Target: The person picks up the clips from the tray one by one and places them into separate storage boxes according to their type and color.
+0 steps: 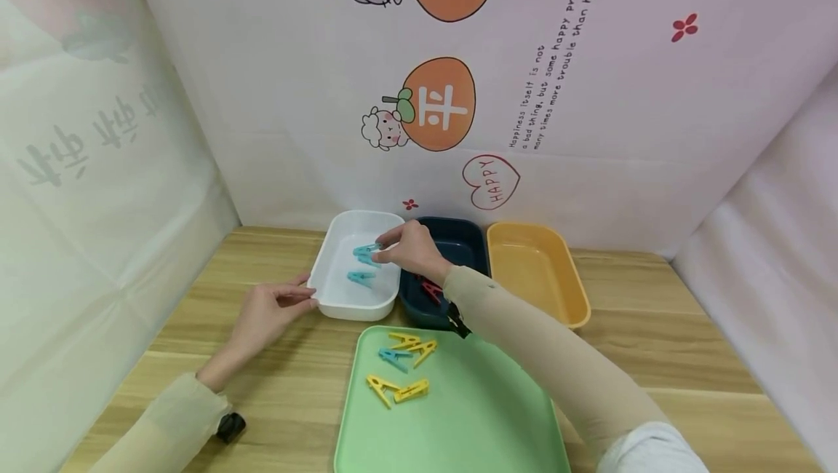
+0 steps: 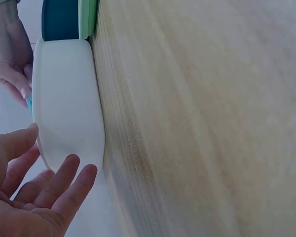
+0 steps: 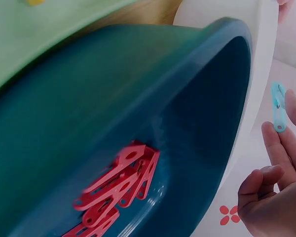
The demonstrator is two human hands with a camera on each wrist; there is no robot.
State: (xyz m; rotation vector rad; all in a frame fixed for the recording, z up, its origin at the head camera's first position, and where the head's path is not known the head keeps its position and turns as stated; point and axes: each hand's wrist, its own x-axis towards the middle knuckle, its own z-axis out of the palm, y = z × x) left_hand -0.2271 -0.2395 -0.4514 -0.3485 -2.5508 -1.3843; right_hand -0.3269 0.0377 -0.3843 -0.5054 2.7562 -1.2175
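Observation:
My right hand pinches a light blue clothespin between thumb and fingertips, low over the white container. Beneath it, more blue clothespins lie on that container's floor. At the container's left side is my left hand, its thumb and fingertips touching the rim and outer wall. The left wrist view shows the fingers spread and only lightly bent there. Several red clothespins sit in the dark blue container under my right wrist.
A yellow container stands at the right end of the row. In front, a green tray carries several yellow clothespins and a blue one. A printed cloth rises behind the wooden table.

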